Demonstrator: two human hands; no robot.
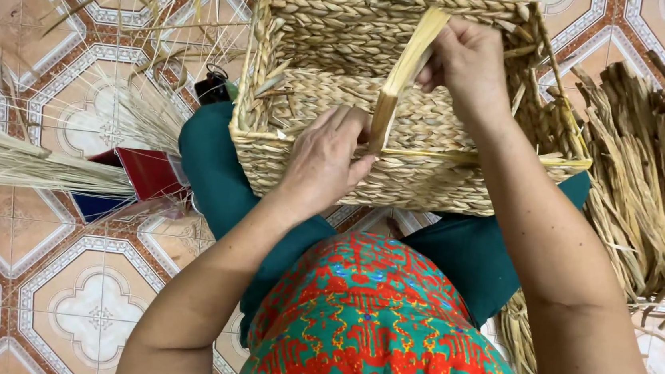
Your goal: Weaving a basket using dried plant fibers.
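1. Between the two hands runs a flat dried-grass strand point(403, 71), bent over the near rim of the woven basket point(336, 59) that rests on the person's lap.
2. Up at the far end, the right hand point(465, 61) has its fingers closed on the strand's top, holding it taut above the basket's inside.
3. Lower down, the left hand point(325, 162) has its fingers together, pressing the strand's bottom end against the near wall, just under the rim.
4. Done well, I judge, the strand stays flat and untwisted while the left hand pins it firmly.
5. Beyond the right hand the basket's back wall is close, so room to pull is short; upward is open.
6. Right of the right hand lies a heap of dried grass point(653, 183); left of the left hand, thin pale stalks point(22, 160) on the tiled floor point(59, 283).
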